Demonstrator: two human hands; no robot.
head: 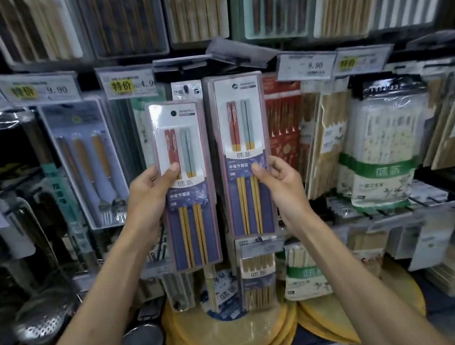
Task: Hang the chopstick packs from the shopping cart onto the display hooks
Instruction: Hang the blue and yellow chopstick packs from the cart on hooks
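While both hands are raised before the display, the left hand grips one chopstick pack by its left edge, and the right hand pinches a second pack just beside it, held higher, under the price tags.

Wall is crammed, hanging packs edge to edge. In front, left pack and right pack sit side by side, thin slot between. Above, grey label holders overhang right pack's top. A red pack crowds its right edge; cutlery pack hangs further left. Open room only on the person's side.
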